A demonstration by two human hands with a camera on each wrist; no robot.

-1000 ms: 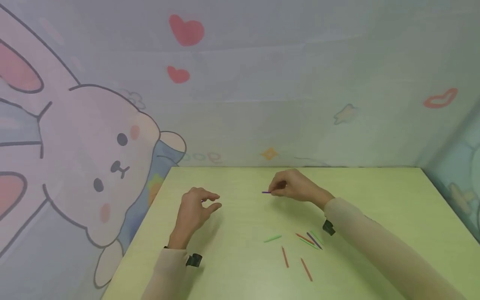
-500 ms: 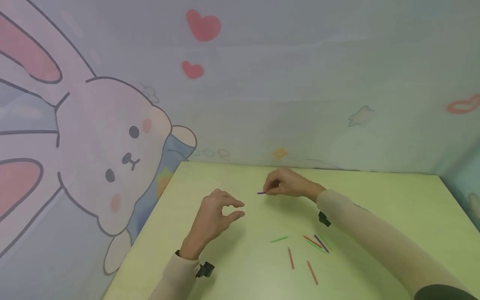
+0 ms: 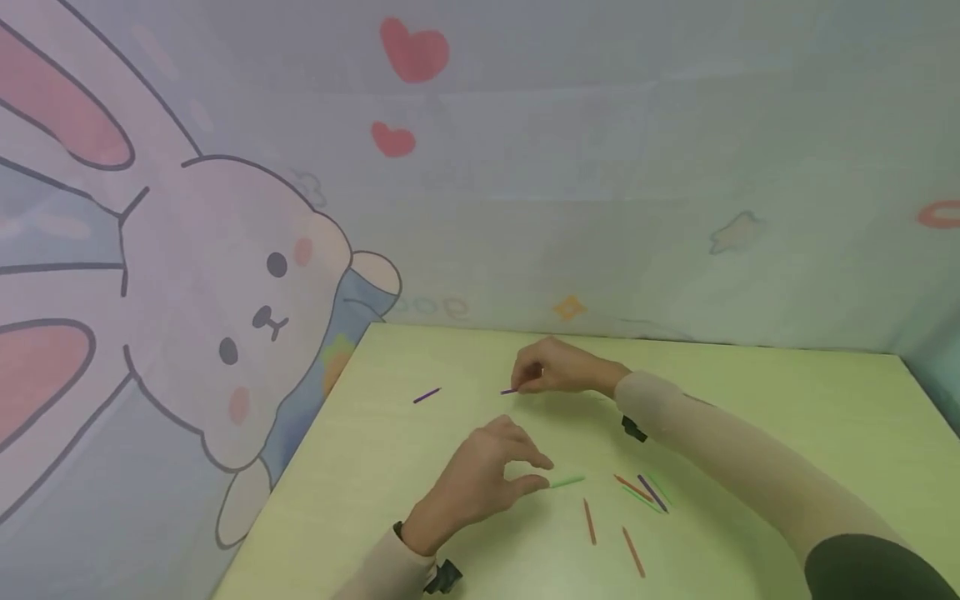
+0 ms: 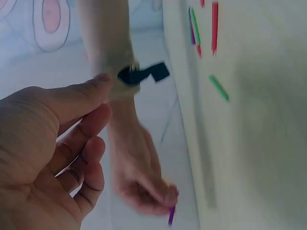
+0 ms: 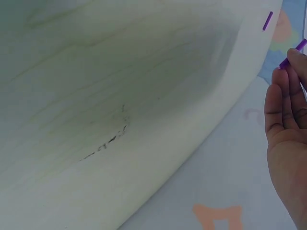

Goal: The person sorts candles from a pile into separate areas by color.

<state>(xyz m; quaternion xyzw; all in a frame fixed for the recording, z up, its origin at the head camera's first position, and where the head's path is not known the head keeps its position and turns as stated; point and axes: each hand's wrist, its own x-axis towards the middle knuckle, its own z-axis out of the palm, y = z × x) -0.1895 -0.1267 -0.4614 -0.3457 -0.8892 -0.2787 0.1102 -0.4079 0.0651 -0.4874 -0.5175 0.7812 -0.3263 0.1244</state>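
My right hand [image 3: 558,367] pinches a thin purple stick [image 3: 509,391] between thumb and fingertips, low over the far part of the table. In the right wrist view the held stick [image 5: 301,45] pokes out on both sides of the pinch. My left hand [image 3: 483,471] holds nothing, its thumb and fingers apart. In the head view its thumb tip overlaps the left end of a short green stick [image 3: 567,482]; I cannot tell if they touch. Another purple stick [image 3: 427,396] lies alone on the table at the back left.
Right of the left hand, an orange-red stick [image 3: 633,493], a purple stick [image 3: 652,493] and green ones lie bunched. Two more orange-red sticks, one [image 3: 589,522] left of the other [image 3: 633,552], lie nearer. A printed cloth wall [image 3: 525,208] stands behind the table [image 3: 787,433].
My left hand has moved right and nearer to the green stick, uncovering the purple stick at the back left. The right hand has shifted slightly left, still pinching its purple stick.
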